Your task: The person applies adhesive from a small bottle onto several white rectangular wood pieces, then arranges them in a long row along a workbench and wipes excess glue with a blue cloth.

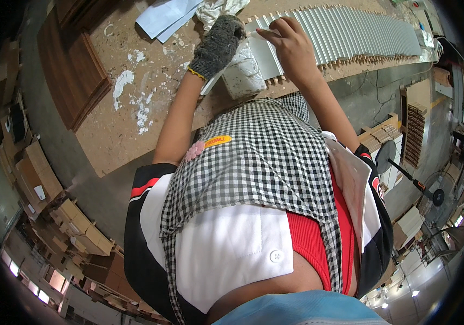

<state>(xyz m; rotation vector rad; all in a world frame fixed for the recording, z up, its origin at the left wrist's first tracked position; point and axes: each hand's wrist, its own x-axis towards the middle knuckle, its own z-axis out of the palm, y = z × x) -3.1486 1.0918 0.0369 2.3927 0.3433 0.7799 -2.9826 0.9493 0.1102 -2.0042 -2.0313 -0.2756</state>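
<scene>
Gloved left hand and bare right hand held over near end of slat row

Left hand [218, 46]: dark grey knitted glove, yellow-edged cuff; curled, knuckles up. Whether anything is gripped cannot be told, palm side hidden. Right hand [295, 51]: bare, fingers bent, index finger pointed toward the glove; fingertips partly closed, small gap between the hands. Whether something thin is pinched there cannot be told.

Row of pale slats [359, 33]: laid side by side on the worktable [118, 130], stretched from the hands toward the far right; small wood-coloured ends stick out along both long edges. Its left end is placed under and beside the right hand.

White wrapped block [244, 76]: set at the table's near edge, just below the glove. White sheets [168, 19] and crumpled white cloth [218, 10] are seen beyond the glove. Dark brown panels [72, 70] are stacked at left. Tabletop is spotted with white patches [123, 84].
</scene>
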